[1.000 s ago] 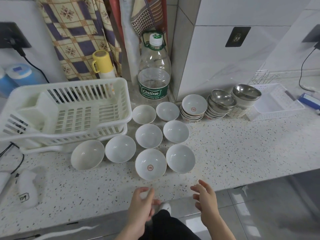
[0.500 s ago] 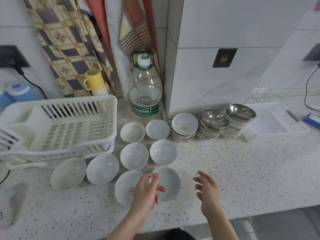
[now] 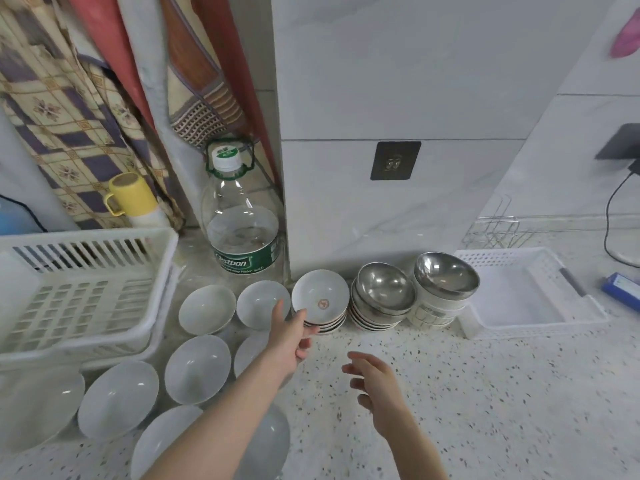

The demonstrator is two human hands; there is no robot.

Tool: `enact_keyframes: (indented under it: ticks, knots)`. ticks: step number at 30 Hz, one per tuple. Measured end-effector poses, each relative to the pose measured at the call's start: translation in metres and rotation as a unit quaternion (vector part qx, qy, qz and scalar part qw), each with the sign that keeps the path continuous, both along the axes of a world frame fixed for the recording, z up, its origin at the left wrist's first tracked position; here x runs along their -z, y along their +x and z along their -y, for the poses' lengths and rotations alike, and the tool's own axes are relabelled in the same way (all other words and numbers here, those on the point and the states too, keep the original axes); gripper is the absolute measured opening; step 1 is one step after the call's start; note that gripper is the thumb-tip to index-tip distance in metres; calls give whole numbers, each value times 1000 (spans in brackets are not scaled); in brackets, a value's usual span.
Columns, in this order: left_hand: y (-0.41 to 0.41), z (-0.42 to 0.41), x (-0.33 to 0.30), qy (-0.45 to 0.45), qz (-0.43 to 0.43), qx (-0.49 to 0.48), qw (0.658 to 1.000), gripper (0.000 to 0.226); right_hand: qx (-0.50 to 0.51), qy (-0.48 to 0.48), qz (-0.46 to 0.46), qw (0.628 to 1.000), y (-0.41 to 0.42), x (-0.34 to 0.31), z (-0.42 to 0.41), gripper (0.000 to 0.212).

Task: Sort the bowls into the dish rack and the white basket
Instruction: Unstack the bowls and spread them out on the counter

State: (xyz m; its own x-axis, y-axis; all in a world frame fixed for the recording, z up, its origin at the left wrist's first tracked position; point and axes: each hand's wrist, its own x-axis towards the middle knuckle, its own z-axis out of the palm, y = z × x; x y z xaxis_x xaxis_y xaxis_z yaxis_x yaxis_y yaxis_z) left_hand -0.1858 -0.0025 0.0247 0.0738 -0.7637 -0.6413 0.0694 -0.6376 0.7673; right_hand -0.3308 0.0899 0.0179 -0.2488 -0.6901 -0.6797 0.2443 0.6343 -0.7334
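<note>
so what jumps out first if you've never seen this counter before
A spread of white bowls covers the speckled counter in front of the white dish rack on the left. The left hand reaches to a stack of small dishes by the wall, beside stacked steel bowls. A big water bottle stands behind.
</note>
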Motion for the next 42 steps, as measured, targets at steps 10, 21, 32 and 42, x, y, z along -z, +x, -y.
enact_keyframes:
  ticks: [10, 21, 32, 42]
  knots:
    - [-6, 12, 5, -56, 89, 60, 993, 55, -21, 12, 21, 999, -3, 11, 16, 21]
    - [7, 21, -11, -64, 85, 86, 991, 59, -61, -19, -52, 997, -2, 3, 38, 24]
    - [57, -10, -33, -76, -52, -4, 996, 45, -100, -103, -264, 954, 24, 4, 53, 37]
    - [77, -46, -21, -77, -58, -110, 989, 42, -91, -34, -294, 951, 44, 8, 82, 26]
